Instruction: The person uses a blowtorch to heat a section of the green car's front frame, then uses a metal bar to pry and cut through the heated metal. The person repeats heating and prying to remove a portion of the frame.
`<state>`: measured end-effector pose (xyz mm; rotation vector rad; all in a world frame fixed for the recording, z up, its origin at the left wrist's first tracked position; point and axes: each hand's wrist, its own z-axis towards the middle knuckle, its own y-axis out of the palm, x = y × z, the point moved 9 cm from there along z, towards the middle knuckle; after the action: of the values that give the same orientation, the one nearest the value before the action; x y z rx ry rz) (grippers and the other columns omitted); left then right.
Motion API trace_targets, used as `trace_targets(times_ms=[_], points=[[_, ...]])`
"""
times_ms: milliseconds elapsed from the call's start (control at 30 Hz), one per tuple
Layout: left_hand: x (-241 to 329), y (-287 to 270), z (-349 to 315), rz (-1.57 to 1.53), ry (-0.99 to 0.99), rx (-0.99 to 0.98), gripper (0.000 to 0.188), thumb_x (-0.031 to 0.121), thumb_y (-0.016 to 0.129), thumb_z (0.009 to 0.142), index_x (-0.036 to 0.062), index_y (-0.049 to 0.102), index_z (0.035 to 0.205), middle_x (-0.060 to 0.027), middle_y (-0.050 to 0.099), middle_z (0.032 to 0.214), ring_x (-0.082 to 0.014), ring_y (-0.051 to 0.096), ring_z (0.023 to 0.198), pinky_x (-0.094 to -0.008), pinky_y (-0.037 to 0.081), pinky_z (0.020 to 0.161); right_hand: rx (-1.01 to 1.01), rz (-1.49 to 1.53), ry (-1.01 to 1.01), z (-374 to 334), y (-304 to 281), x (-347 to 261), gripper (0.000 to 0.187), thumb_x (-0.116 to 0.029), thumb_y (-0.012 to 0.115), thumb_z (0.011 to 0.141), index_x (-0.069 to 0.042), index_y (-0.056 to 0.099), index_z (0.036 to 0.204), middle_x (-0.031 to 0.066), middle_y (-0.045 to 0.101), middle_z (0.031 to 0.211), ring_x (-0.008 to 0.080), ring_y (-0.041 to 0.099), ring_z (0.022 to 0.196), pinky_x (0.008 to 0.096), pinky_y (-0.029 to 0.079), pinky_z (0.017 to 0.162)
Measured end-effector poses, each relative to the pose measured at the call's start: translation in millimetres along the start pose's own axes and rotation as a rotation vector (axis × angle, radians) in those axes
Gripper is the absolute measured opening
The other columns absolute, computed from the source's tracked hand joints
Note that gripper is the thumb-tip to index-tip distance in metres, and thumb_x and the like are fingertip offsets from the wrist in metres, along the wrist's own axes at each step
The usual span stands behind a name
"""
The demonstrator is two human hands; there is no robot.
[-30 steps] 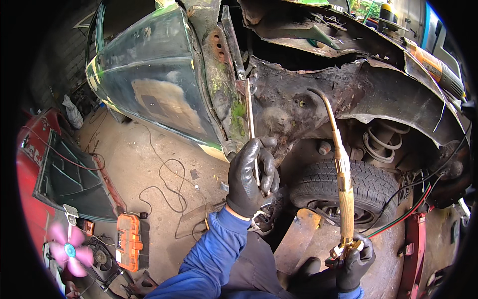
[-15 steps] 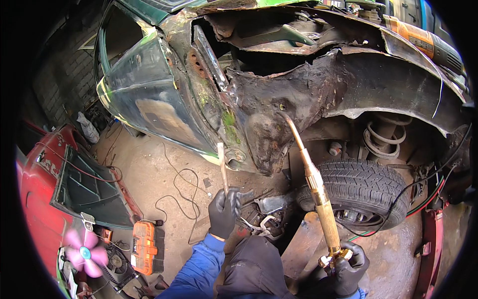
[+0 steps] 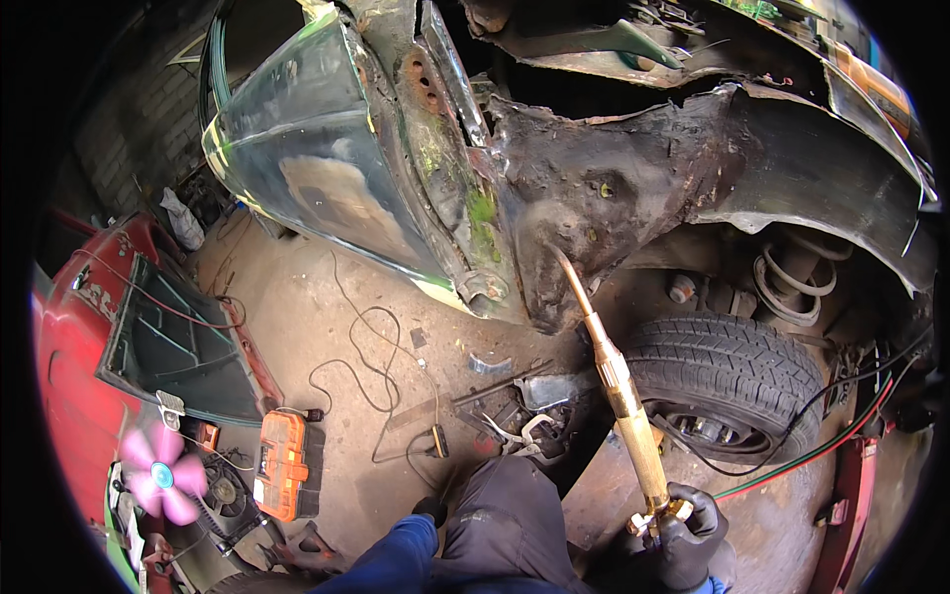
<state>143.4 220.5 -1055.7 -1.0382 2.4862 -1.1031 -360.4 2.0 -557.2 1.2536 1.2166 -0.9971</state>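
In my gloved right hand [image 3: 688, 540] is a brass gas torch [image 3: 638, 445], gripped low by its valve knobs. The torch's bent copper tip points up at the rusty, torn inner panel [image 3: 584, 208] of the car body; no flame shows. My left hand [image 3: 430, 510], in a black glove, is low beside my knee, mostly lost against dark clothing, so its fingers and anything in them cannot be made out. To the left of the rusty panel is the car's dark green door [image 3: 317, 178], with a bare tan patch.
A loose tyre [image 3: 727, 381] lies under the wheel arch, below a coil spring [image 3: 792, 287]. Red and green hoses [image 3: 811, 445] run at right. An orange toolbox [image 3: 282, 465], a pink fan [image 3: 161, 477], a red car panel [image 3: 79, 346] and a looping black cable [image 3: 391, 391] are at left.
My left hand has dropped toward my knee, and the flat, light stick it held upright is out of sight. The view has shifted; the torch stays in my right hand.
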Motion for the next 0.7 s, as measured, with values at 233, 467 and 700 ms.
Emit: trace_targets(times_ms=[233, 467, 700], points=[[4.6, 18.9, 5.7, 0.01, -0.041, -0.111, 0.044, 0.039, 0.06, 0.098, 0.0069, 0.079, 0.122, -0.0228, 0.074, 0.129, -0.0401, 0.07, 0.123, -0.0505, 0.055, 0.106, -0.031, -0.018, -0.006, -4.3, 12.8, 0.9, 0.03, -0.006, 0.067, 0.104, 0.007, 0.066, 0.131, 0.0106, 0.07, 0.083, 0.0129, 0.06, 0.061, 0.0269, 0.051, 0.057], [29.1, -18.8, 6.5, 0.001, -0.005, -0.098, 0.044, 0.038, 0.06, 0.099, 0.0067, 0.079, 0.122, -0.0225, 0.074, 0.13, -0.0399, 0.07, 0.123, -0.0504, 0.055, 0.106, -0.052, -0.064, 0.067, -6.0, 17.7, -3.3, 0.026, -0.003, 0.068, 0.102, 0.005, 0.071, 0.127, 0.0076, 0.075, 0.099, 0.0103, 0.064, 0.074, 0.0244, 0.052, 0.064], [41.8, -42.6, -14.2, 0.036, 0.028, -0.092, 0.043, 0.037, 0.059, 0.099, 0.0065, 0.079, 0.121, -0.0222, 0.074, 0.13, -0.0397, 0.071, 0.123, -0.0503, 0.055, 0.106, -0.125, -0.107, 0.088, -0.8, 24.7, -3.7, 0.024, 0.0, 0.07, 0.1, 0.005, 0.071, 0.123, 0.0104, 0.074, 0.116, 0.0144, 0.069, 0.098, 0.0295, 0.057, 0.084]])
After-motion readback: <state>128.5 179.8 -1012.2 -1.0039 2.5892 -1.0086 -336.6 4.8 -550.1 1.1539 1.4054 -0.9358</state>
